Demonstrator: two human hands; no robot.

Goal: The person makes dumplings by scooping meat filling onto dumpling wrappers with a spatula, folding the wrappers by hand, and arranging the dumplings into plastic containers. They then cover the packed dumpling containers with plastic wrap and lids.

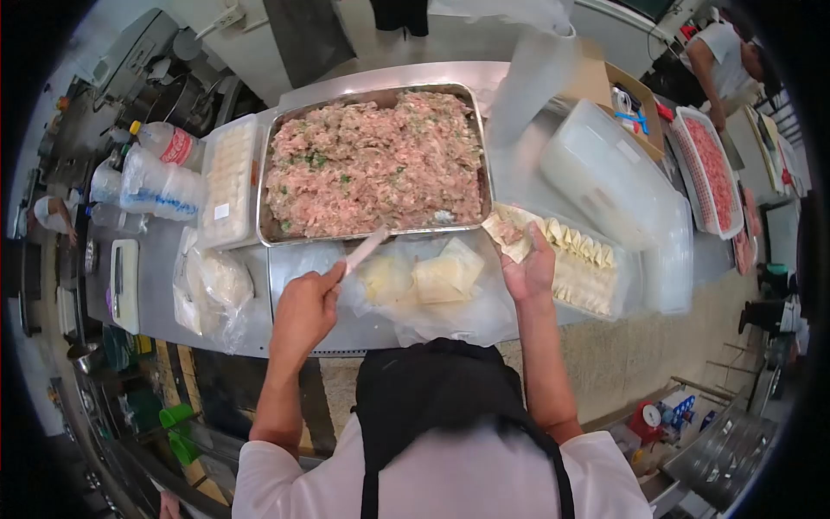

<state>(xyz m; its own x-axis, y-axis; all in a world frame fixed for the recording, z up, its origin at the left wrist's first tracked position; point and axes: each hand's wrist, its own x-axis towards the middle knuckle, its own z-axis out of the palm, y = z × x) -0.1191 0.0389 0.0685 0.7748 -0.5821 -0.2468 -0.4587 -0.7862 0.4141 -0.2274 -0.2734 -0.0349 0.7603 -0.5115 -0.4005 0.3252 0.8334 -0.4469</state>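
My left hand point(304, 313) is closed around a pale, flat spreader point(367, 249), whose tip reaches the near rim of a metal tray. Seasoned minced meat with green bits point(372, 164) fills that tray point(261, 195). On my right hand point(530, 266), the fingers cup a dumpling wrapper point(504, 227) with a dab of meat on it. Close beside this hand, a clear plastic container point(624, 290) holds rows of folded dumplings point(579, 246). Between my hands lies a stack of wrappers point(448, 275) on plastic film.
Left of the tray are a lidded box of dumplings point(231, 186), bagged cups point(160, 183), a bottle point(173, 145) and a plastic bag point(216, 281). Translucent containers point(609, 173) stand at right. Farther right, a co-worker point(722, 65) bends beside a basket of meat point(709, 169).
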